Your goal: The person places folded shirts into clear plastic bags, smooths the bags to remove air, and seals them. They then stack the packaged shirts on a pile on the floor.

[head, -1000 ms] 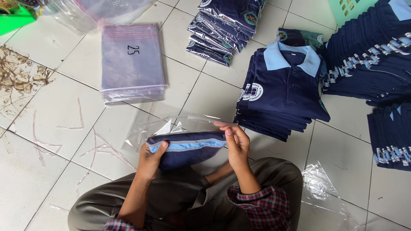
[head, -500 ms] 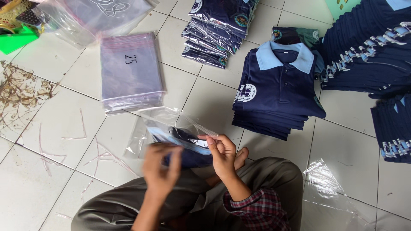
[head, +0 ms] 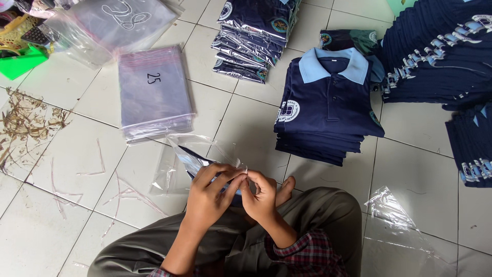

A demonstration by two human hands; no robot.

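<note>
Biggest stuff first: there's a stack of folded navy polo shirts with light blue collars (head: 328, 102) on the white tiled floor (head: 66, 154), then a pile of navy shirts already sealed in shiny clear bags (head: 253, 38) and a flat stack of empty clear plastic bags (head: 154, 95). Right in front of the person's knees sits the clear plastic bag with a folded navy shirt inside (head: 187, 159). The left hand (head: 210, 197) and right hand (head: 260, 195) are both curled tight with fingertips pinching the bag's edge, and they cover most of the shirt, so it's hard to make out.
</note>
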